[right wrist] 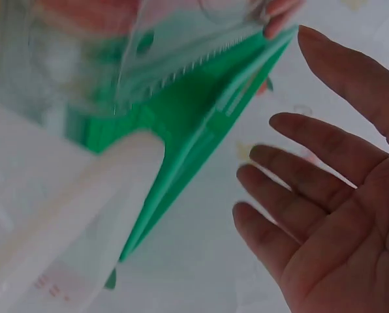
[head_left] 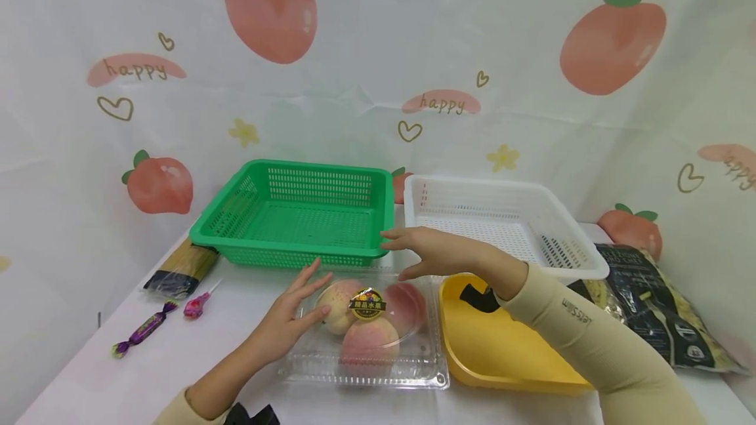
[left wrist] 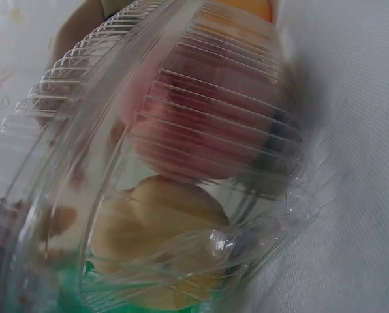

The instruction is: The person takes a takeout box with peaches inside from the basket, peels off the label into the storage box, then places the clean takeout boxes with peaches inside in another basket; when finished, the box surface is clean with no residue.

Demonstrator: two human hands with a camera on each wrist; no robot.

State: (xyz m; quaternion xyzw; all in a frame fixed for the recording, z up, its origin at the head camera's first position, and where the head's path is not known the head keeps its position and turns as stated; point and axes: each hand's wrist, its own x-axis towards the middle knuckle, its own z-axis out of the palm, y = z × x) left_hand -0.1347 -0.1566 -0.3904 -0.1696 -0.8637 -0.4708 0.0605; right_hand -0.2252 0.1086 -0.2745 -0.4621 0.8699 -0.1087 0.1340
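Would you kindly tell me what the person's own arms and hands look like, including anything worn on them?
The right sleeve is beige and close-fitting, with dark lettering; the left sleeve, also beige, shows only in part. Black pieces, partly hidden, show near both sleeve ends. The left hand and right hand wear no gloves, and no rings can be seen.

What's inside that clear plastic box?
At least three peaches show through the clear plastic box. The dark label on top hides a patch of them, and their undersides can't be seen.
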